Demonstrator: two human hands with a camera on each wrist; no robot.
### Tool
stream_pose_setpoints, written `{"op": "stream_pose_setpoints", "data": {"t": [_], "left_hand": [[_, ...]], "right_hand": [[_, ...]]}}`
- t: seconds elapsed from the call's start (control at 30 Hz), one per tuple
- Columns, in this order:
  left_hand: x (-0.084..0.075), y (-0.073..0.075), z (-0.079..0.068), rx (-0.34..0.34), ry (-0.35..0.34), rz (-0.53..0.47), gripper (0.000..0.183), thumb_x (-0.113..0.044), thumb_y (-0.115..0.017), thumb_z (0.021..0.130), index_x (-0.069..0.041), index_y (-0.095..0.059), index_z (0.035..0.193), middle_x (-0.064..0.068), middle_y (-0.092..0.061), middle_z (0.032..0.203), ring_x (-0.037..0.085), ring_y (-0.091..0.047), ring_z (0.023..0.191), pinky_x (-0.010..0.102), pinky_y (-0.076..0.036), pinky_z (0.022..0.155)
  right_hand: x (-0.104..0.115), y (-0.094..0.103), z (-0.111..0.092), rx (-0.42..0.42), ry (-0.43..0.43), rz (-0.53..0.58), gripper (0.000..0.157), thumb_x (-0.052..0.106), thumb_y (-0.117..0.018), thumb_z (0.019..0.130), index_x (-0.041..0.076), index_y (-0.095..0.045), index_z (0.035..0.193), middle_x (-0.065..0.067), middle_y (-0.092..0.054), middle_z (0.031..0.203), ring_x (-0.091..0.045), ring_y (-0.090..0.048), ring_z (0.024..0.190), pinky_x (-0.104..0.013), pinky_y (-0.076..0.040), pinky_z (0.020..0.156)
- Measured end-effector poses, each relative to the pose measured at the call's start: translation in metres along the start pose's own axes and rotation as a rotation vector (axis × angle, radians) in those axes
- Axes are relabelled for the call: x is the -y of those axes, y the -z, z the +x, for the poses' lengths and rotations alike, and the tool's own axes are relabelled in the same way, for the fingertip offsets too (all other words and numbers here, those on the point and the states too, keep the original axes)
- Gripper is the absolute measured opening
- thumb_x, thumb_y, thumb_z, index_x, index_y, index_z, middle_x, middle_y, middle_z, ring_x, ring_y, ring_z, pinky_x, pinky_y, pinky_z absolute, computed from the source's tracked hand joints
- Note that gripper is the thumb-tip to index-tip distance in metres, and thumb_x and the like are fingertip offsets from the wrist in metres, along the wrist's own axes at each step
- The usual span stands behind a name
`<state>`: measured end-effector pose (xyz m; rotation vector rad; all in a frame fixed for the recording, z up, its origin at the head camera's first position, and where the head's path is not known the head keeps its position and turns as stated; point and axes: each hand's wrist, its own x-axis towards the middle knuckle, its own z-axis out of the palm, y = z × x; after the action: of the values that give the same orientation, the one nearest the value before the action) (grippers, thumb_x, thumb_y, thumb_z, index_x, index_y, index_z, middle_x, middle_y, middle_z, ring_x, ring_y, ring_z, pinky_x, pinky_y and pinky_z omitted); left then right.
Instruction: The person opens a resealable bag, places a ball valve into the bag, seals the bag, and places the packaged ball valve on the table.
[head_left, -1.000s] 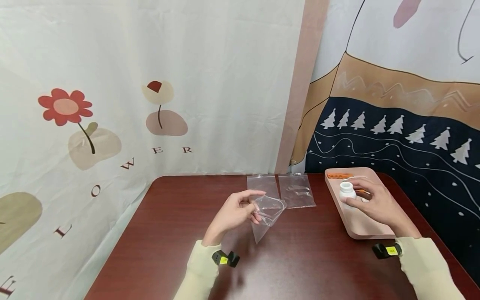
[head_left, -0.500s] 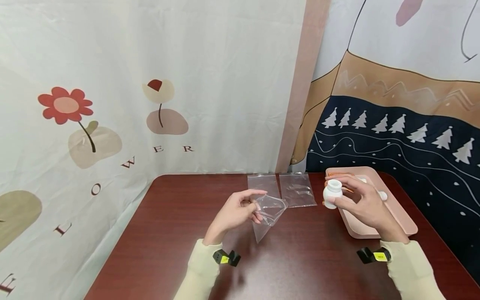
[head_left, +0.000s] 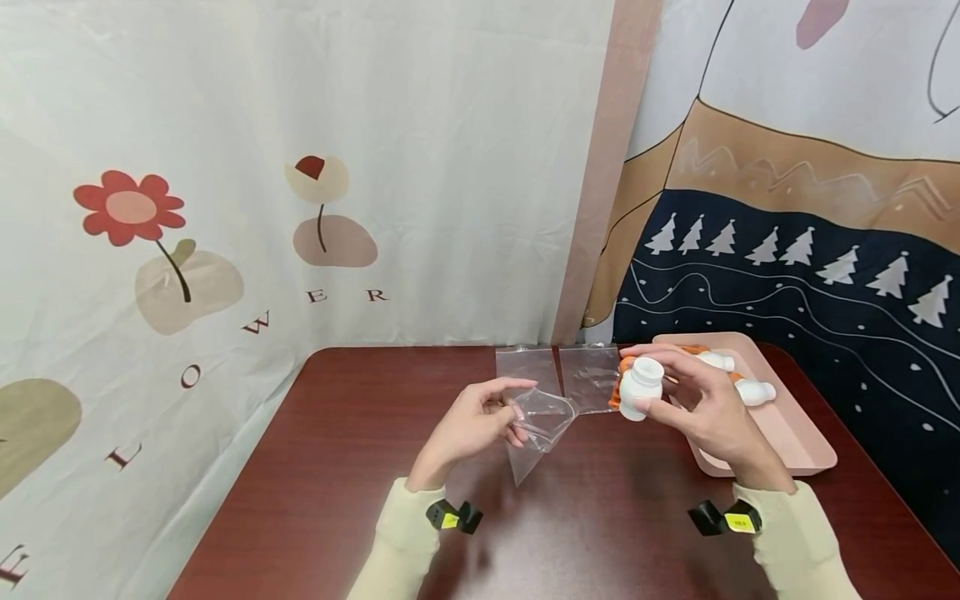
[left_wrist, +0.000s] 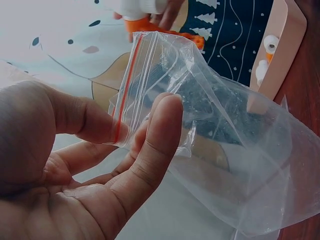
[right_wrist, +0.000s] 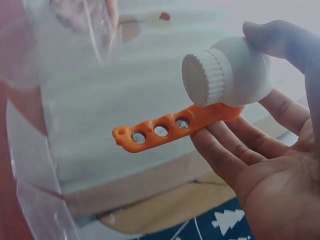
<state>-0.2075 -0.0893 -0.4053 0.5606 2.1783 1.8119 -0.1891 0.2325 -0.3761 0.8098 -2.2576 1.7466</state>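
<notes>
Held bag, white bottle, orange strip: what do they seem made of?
Bag: glossy clear plastic film; it creases and things show through. White bottle: probably smooth plastic, with molded ridges. Orange strip: satin plastic or rubber, judging by its soft sheen; inset discs look metallic.

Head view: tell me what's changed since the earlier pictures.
The right grip has moved left from over the tray, carrying the white bottle and orange strip nearer the clear bag. Two white pieces in the tray, hidden earlier, now show. Nothing was newly taken or let go. The left grip, holding that bag, stayed put.
</notes>
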Motion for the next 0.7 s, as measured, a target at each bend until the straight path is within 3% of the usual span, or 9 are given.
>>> {"op": "stream_pose_setpoints", "data": {"t": [0.33, 0.5, 0.7], "left_hand": [[-0.004, -0.002, -0.002, 0.006, -0.007, 0.008, 0.045, 0.004, -0.053, 0.099, -0.012, -0.062, 0.140, 0.018, -0.068, 0.086, 0.019, -0.074, 0.070, 0.055, -0.063, 0.076], [-0.005, -0.003, -0.002, 0.006, 0.000, 0.004, 0.046, 0.003, -0.052, 0.099, -0.015, -0.061, 0.140, 0.020, -0.069, 0.086, 0.022, -0.074, 0.070, 0.063, -0.059, 0.079], [-0.009, -0.005, -0.004, -0.001, 0.016, 0.045, 0.045, 0.001, -0.053, 0.099, -0.017, -0.062, 0.140, 0.016, -0.070, 0.085, 0.023, -0.074, 0.071, 0.057, -0.062, 0.076]], "right_hand": [[0.021, -0.018, 0.005, 0.036, 0.002, 0.095, 0.052, -0.011, -0.074, 0.085, 0.002, -0.061, 0.134, -0.012, -0.057, 0.144, -0.022, -0.064, 0.117, -0.026, -0.058, 0.096], [0.026, -0.026, 0.009, 0.071, 0.078, 0.142, 0.051, -0.015, -0.071, 0.084, 0.000, -0.062, 0.132, -0.016, -0.057, 0.142, -0.023, -0.064, 0.115, -0.027, -0.059, 0.092], [0.025, -0.037, 0.014, 0.124, 0.151, 0.211, 0.047, -0.017, -0.068, 0.084, -0.004, -0.062, 0.129, -0.022, -0.055, 0.141, -0.025, -0.063, 0.117, -0.029, -0.060, 0.090]]}}
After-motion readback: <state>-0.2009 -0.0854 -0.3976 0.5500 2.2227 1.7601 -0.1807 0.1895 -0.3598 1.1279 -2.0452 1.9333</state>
